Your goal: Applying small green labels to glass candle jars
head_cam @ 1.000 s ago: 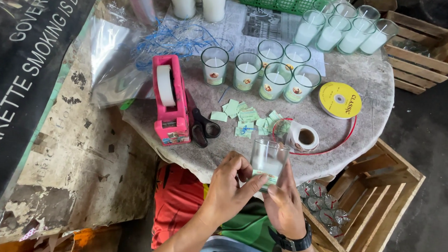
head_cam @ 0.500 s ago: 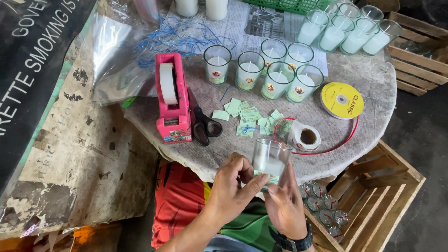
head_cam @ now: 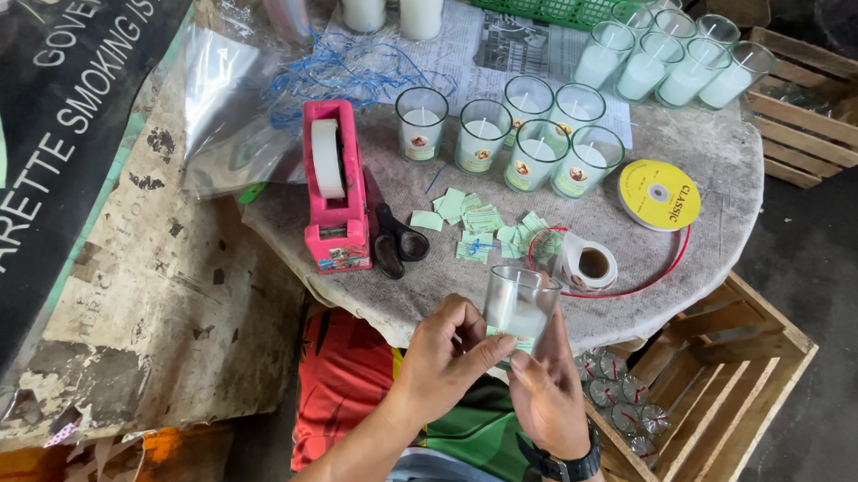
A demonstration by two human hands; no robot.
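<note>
Glass (head_cam: 520, 306) is held in both hands' grip, left (head_cam: 449, 358), right (head_cam: 547, 392); label (head_cam: 509, 341) could be pressed on crooked by thumbs.

The clear, glossy glass candle cup (head_cam: 520, 309) holds smooth matt white wax and bears a small green paper label. The round tabletop (head_cam: 717, 166) looks like rough, mottled grey stone or concrete. The pink tape dispenser (head_cam: 334, 202) is shiny moulded plastic with a roll of matt whitish tape. Loose green paper labels (head_cam: 477, 226) lie flat and matt. The slatted crate (head_cam: 729, 375) is raw, unpainted wood. The black scissors (head_cam: 393, 238) have smooth plastic handles.
</note>
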